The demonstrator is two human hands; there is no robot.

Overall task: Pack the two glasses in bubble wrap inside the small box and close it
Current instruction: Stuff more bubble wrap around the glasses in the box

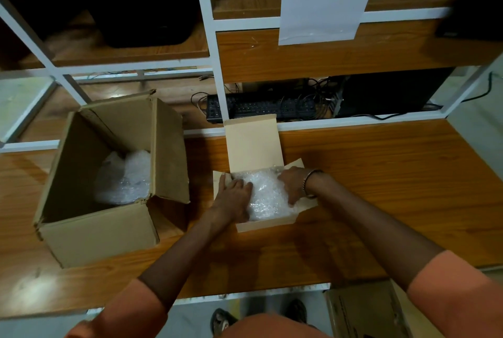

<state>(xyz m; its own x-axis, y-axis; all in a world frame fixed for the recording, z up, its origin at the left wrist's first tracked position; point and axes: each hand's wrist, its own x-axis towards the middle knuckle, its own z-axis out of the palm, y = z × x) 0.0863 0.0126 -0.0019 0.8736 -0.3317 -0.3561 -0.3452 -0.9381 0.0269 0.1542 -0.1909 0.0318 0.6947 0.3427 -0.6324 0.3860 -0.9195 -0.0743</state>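
The small cardboard box (pixel 269 224) stands open on the wooden table, its lid flap raised at the far side. A bundle of bubble wrap (pixel 268 196) fills it; no glass shows through the wrap. My left hand (pixel 234 196) lies flat on the left part of the bundle, fingers spread toward the box's left wall. My right hand (pixel 295 184), a bangle on its wrist, presses the right part of the wrap, fingers curled down over it. Neither hand lifts the bundle.
A large open cardboard box (pixel 89 231) stands to the left, holding more bubble wrap (pixel 123 178). Behind the table a white-framed shelf (pixel 217 73) carries a keyboard (pixel 261 107) and cables. Another carton (pixel 364 310) sits on the floor at the lower right.
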